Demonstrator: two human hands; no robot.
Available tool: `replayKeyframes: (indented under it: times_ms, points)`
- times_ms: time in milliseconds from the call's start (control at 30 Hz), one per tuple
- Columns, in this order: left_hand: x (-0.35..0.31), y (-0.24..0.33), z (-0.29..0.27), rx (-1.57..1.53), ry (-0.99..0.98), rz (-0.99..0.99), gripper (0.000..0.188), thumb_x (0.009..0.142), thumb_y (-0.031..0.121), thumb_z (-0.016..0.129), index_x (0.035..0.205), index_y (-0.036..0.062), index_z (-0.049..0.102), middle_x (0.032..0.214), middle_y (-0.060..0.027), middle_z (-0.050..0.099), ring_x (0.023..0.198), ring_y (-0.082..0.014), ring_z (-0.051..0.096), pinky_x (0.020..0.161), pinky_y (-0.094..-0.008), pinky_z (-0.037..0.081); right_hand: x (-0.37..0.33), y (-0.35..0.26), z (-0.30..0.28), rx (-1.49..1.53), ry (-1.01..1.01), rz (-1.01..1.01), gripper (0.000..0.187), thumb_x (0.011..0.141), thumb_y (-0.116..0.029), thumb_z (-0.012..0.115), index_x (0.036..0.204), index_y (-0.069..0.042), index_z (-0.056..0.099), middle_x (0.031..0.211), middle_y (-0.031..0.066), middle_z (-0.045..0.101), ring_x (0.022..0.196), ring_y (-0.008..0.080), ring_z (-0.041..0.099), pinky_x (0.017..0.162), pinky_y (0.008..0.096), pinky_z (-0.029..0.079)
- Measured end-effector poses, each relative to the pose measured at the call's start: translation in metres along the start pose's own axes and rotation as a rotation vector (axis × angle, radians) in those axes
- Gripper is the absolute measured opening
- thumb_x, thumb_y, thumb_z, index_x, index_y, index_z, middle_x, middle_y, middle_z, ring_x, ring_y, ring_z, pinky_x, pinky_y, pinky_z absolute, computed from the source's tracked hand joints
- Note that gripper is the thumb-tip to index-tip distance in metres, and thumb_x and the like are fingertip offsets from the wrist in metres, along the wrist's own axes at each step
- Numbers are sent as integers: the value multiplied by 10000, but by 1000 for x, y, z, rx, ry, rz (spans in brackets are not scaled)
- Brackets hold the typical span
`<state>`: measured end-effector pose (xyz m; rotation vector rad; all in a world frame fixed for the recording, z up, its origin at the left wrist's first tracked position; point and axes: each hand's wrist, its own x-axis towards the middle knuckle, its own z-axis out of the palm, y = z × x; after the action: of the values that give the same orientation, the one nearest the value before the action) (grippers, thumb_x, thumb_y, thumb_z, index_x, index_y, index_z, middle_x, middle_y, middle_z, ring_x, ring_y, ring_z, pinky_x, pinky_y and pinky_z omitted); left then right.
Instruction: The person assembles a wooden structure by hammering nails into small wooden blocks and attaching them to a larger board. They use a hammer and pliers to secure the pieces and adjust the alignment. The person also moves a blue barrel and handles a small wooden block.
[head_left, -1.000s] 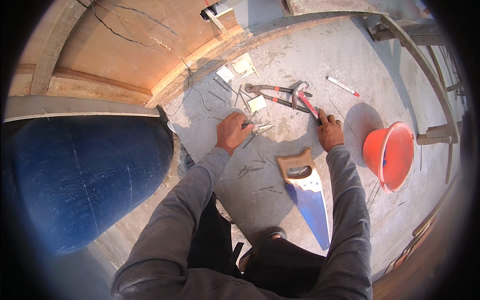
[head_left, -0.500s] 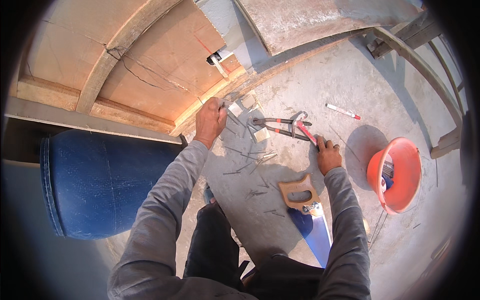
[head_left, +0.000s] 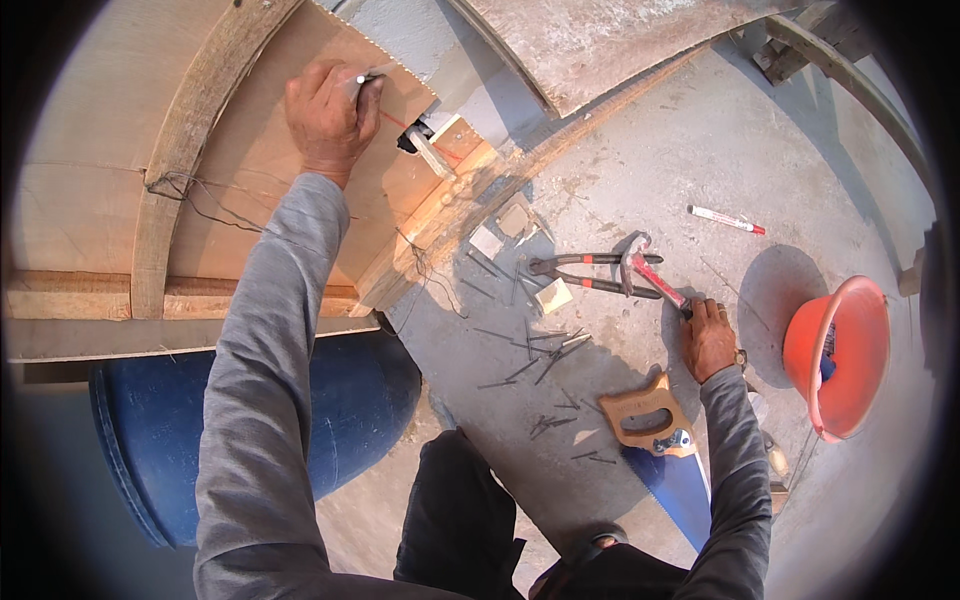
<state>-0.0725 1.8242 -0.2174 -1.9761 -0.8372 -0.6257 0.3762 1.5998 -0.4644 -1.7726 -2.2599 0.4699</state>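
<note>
My left hand (head_left: pixel 330 112) is closed over the plywood panel (head_left: pixel 268 150), pinching a nail (head_left: pixel 364 79) between thumb and fingers; its bright round head shows. To the right, my right hand (head_left: pixel 709 340) is closed around the handle end of a red claw hammer (head_left: pixel 655 274) lying on the concrete. The hammer's head rests across the long-handled pincers (head_left: pixel 594 275). Several loose nails (head_left: pixel 535 348) are scattered between my hands. A small wood strip (head_left: pixel 431 153) stands in a dark notch at the panel's edge, beside red marks.
A handsaw (head_left: pixel 655 440) lies by my right forearm. Beyond it stands an orange bucket (head_left: pixel 808 345). A marker (head_left: pixel 727 219) and small wood blocks (head_left: pixel 553 295) lie on the floor. The blue barrel (head_left: pixel 345 410) sits under the panel's edge. Thin wire (head_left: pixel 205 197) crosses the frame's batten (head_left: pixel 165 190).
My left hand has moved from beside the nails, up and left over the plywood, with the nail in its fingers. My right hand stays at the hammer's handle. The whole view has shifted.
</note>
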Motion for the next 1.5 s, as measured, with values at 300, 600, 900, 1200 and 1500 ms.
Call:
replayKeyframes:
  times_ms: [300,600,900,1200,1500]
  points:
    - [-1,-8,-1,18,-53,17,192,730,178,782,859,179,639,817,62,652,858,-145,607,722,-327,371,60,-148,-29,879,11,-58,312,927,-106,604,1181,28,483,753,228,609,636,393,629,540,427,465]
    - [1,-5,-2,61,-122,45,196,707,232,780,849,202,648,816,89,636,872,-107,591,732,-325,357,147,-249,-29,1012,539,-353,403,898,-130,626,1231,40,476,833,221,645,711,407,663,617,420,524]
    - [-3,-8,-3,-8,-111,22,302,627,160,774,907,216,673,834,93,631,881,-99,601,747,-306,358,164,-256,-46,1002,642,-429,263,934,-101,602,1108,43,468,742,131,611,568,196,592,509,308,451]
    - [-2,-7,1,21,-95,23,258,655,224,758,894,214,665,875,91,620,907,-108,587,762,-314,361,171,-252,-46,979,755,-501,189,950,-71,585,1074,-4,457,669,94,583,516,149,557,481,288,417]
    - [0,-5,-1,30,-70,-13,263,630,204,762,883,198,691,902,84,615,904,-158,576,764,-329,373,175,-253,-24,976,674,-418,316,856,-55,649,1132,15,513,794,214,641,638,379,667,533,390,510]
